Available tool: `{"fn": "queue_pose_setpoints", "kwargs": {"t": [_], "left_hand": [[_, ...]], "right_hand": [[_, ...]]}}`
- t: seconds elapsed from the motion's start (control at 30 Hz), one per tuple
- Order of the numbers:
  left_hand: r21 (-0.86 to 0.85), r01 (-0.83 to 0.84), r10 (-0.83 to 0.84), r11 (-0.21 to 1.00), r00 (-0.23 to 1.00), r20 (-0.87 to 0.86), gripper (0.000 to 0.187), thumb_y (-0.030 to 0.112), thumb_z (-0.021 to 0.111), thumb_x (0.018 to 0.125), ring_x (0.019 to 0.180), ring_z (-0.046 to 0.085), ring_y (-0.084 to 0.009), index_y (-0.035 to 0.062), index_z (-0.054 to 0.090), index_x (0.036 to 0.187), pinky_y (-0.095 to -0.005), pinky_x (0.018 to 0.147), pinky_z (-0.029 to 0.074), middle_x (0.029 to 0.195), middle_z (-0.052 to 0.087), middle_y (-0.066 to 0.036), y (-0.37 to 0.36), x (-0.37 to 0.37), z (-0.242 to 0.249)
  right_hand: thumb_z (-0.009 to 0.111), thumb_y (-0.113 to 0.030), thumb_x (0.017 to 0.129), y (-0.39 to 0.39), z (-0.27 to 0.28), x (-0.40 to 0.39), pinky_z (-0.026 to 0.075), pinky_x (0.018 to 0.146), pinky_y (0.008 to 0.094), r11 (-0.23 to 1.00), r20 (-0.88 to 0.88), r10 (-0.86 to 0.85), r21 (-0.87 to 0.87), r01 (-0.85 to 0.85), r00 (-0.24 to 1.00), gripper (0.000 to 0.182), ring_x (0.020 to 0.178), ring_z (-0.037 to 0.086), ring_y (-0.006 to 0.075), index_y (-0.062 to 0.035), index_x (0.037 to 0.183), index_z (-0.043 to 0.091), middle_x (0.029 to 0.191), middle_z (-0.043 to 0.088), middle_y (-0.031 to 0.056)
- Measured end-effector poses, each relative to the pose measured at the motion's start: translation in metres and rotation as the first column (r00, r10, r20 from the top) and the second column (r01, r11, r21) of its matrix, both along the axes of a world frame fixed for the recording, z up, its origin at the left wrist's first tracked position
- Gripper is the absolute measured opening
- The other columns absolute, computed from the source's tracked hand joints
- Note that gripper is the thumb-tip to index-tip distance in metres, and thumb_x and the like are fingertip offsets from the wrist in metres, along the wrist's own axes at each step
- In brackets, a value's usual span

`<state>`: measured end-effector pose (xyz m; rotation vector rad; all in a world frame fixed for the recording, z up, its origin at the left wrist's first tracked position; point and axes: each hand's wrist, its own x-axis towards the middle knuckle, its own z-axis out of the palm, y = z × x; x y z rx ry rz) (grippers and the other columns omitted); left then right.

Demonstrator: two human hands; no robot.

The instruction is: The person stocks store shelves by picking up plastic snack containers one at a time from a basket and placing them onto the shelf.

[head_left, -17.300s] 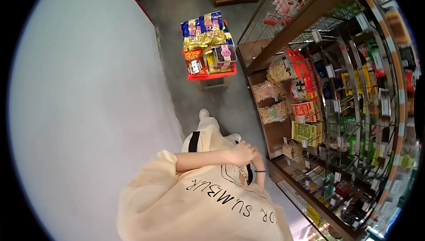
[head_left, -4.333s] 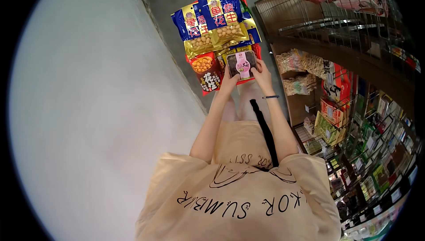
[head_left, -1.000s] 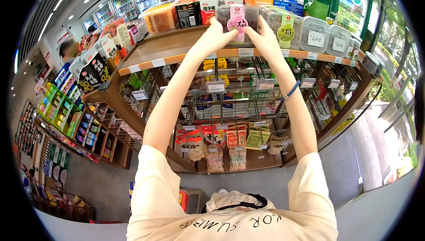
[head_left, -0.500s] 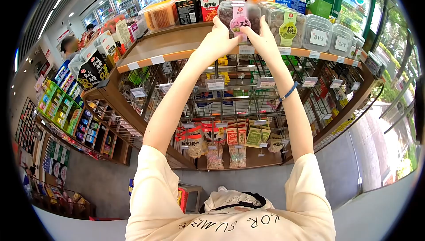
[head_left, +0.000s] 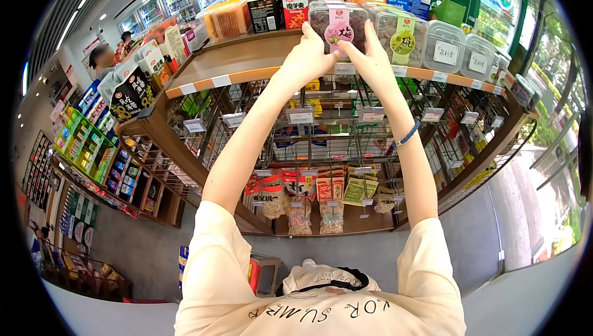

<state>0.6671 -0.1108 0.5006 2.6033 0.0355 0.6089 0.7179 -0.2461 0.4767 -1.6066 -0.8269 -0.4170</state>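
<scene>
A clear plastic box of dried plums (head_left: 358,28) with a pink label stands at the front of the top shelf board (head_left: 241,64). My left hand (head_left: 311,55) grips its left side and my right hand (head_left: 370,58) its right side. Both thumbs press low on its front, close together. Just right of my right hand is a similar box with a green label (head_left: 424,39). To the left of my left hand stands a red and white snack carton (head_left: 295,8). Whether the held box's base touches the board is hidden behind my hands.
Two lidded tubs (head_left: 443,49) stand farther right on the board. A box of orange-brown food (head_left: 225,20) is at the left. Price tags (head_left: 301,115) jut out from the wire rack below, with hanging snack bags (head_left: 330,197) lower down. Two people (head_left: 102,58) are at the far left.
The pink-labelled box has shifted very slightly right and settled in line with its neighbours, both hands staying on it. The view has moved a little, and a second person shows more at the far left.
</scene>
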Motion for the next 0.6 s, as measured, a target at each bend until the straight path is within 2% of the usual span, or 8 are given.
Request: {"fn": "queue_pose_setpoints", "kwargs": {"t": [0.13, 0.23, 0.3, 0.33, 0.43, 0.53, 0.57, 0.6], "left_hand": [[0.022, 0.019, -0.020, 1.000, 0.999, 0.030, 0.097, 0.040, 0.058, 0.077, 0.095, 0.056, -0.0408, -0.0208, 0.002, 0.126, -0.0379, 0.079, 0.049, 0.113, 0.043, -0.037, 0.002, 0.001, -0.001], [0.074, -0.034, 0.032, 0.997, 0.999, 0.025, 0.096, 0.040, 0.058, 0.077, 0.096, 0.055, -0.0408, -0.0207, 0.002, 0.126, -0.0381, 0.080, 0.048, 0.115, 0.041, -0.037, -0.001, 0.000, -0.002], [0.045, -0.041, 0.039, 0.998, 0.998, 0.054, 0.096, 0.040, 0.057, 0.077, 0.098, 0.054, -0.0406, -0.0202, 0.002, 0.126, -0.0382, 0.080, 0.048, 0.118, 0.039, -0.037, 0.001, 0.004, -0.005], [0.033, -0.014, 0.013, 0.999, 0.999, 0.036, 0.096, 0.040, 0.057, 0.077, 0.098, 0.054, -0.0405, -0.0200, 0.002, 0.127, -0.0383, 0.081, 0.048, 0.118, 0.039, -0.037, 0.002, 0.004, -0.005], [-0.009, 0.021, -0.021, 1.000, 1.000, 0.006, 0.094, 0.039, 0.056, 0.078, 0.099, 0.053, -0.0408, -0.0194, 0.001, 0.127, -0.0392, 0.082, 0.047, 0.118, 0.039, -0.037, 0.003, 0.004, -0.006], [0.007, 0.022, -0.022, 1.000, 0.999, 0.037, 0.093, 0.035, 0.057, 0.077, 0.102, 0.051, -0.0413, -0.0191, 0.001, 0.128, -0.0397, 0.085, 0.045, 0.118, 0.040, -0.036, 0.005, -0.001, -0.011], [0.026, 0.041, -0.045, 0.999, 0.982, 0.183, 0.093, 0.033, 0.059, 0.076, 0.105, 0.049, -0.0412, -0.0189, 0.001, 0.128, -0.0395, 0.088, 0.042, 0.119, 0.040, -0.036, 0.006, -0.007, -0.016], [0.050, 0.056, -0.069, 0.997, 0.943, 0.326, 0.092, 0.031, 0.060, 0.076, 0.108, 0.047, -0.0411, -0.0188, 0.002, 0.128, -0.0392, 0.091, 0.040, 0.119, 0.040, -0.036, 0.007, -0.016, -0.022]], "right_hand": [[0.059, -0.036, 0.075, -0.003, -0.002, 0.006, 0.014, 0.107, 0.0331, 1.000, 0.023, 0.018, -0.022, -0.018, 1.000, 0.087, 0.132, 0.012, 0.0347, 0.0137, 0.131, 0.014, 0.138, 0.015, 0.0310], [0.059, -0.035, 0.075, -0.004, -0.002, 0.003, 0.020, 0.105, 0.0332, 0.999, 0.012, 0.010, -0.039, -0.010, 1.000, 0.088, 0.129, 0.022, 0.0343, 0.0125, 0.132, 0.013, 0.136, 0.023, 0.0297], [0.061, -0.033, 0.075, -0.006, 0.003, -0.007, 0.030, 0.099, 0.0313, 0.989, -0.051, 0.146, 0.027, -0.145, 0.988, 0.088, 0.121, 0.038, 0.0294, 0.0114, 0.133, 0.012, 0.128, 0.038, 0.0272], [0.062, -0.029, 0.075, -0.007, 0.010, -0.026, 0.037, 0.091, 0.0278, 0.973, -0.070, 0.217, 0.097, -0.210, 0.974, 0.087, 0.111, 0.047, 0.0223, 0.0108, 0.133, 0.011, 0.118, 0.048, 0.0232], [0.062, -0.026, 0.075, -0.007, 0.012, -0.031, 0.037, 0.090, 0.0254, 0.987, -0.035, 0.160, 0.023, -0.159, 0.987, 0.086, 0.109, 0.046, 0.0191, 0.0098, 0.134, 0.012, 0.118, 0.048, 0.0212], [0.060, -0.020, 0.079, -0.017, 0.001, -0.049, 0.036, 0.094, 0.0302, 0.965, -0.030, 0.257, 0.060, -0.254, 0.966, 0.078, 0.112, 0.048, 0.0217, 0.0087, 0.134, 0.013, 0.120, 0.047, 0.0244], [0.059, -0.017, 0.080, -0.023, -0.005, -0.057, 0.035, 0.096, 0.0319, 0.952, -0.024, 0.299, 0.081, -0.296, 0.954, 0.075, 0.113, 0.048, 0.0225, 0.0068, 0.135, 0.013, 0.121, 0.046, 0.0261], [0.058, -0.016, 0.081, -0.035, -0.011, -0.073, 0.034, 0.097, 0.0332, 0.957, 0.005, 0.290, 0.003, -0.290, 0.957, 0.072, 0.114, 0.047, 0.0232, 0.0034, 0.135, 0.015, 0.123, 0.045, 0.0255]]}}
